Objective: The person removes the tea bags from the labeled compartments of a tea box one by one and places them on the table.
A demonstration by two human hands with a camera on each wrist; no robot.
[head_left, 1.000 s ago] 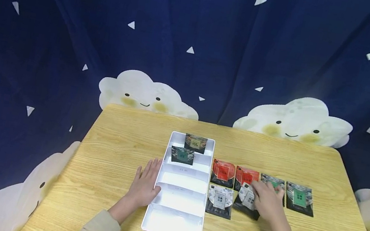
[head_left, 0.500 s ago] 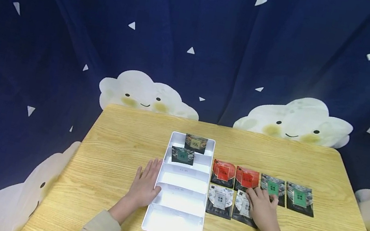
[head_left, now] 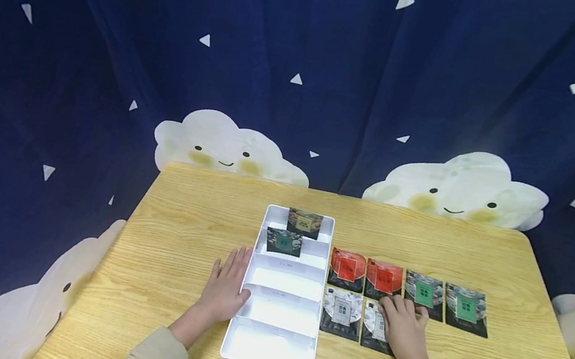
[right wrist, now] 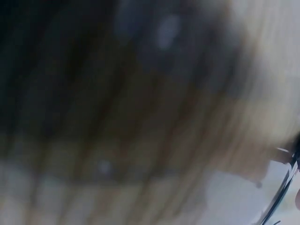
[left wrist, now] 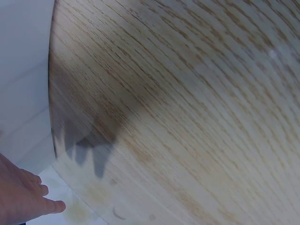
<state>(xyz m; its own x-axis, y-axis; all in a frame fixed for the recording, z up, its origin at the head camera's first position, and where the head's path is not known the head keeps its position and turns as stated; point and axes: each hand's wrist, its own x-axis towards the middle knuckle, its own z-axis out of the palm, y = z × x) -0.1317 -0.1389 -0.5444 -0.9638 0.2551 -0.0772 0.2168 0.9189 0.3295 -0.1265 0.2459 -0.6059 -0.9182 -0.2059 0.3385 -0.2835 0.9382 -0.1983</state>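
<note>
In the head view my left hand lies with straight fingers along the left side of a white divided box, its thumb at the rim. The left wrist view shows fingers of that hand beside the box wall. To the right of the box, my right hand holds a black-and-white sachet at its right side, covering part of its label. Another black-and-white sachet lies just left of it. A dark sachet shows at the edge of the blurred right wrist view.
Two red sachets lie behind the white ones, with two green-labelled sachets further right. In the box's rear compartments stand a brown sachet and a dark green sachet. A wooden table carries everything, before a blue curtain.
My right hand has moved left and toward me, and the black-and-white sachet, tilted earlier, has come level beside its match. My left hand has stayed still.
</note>
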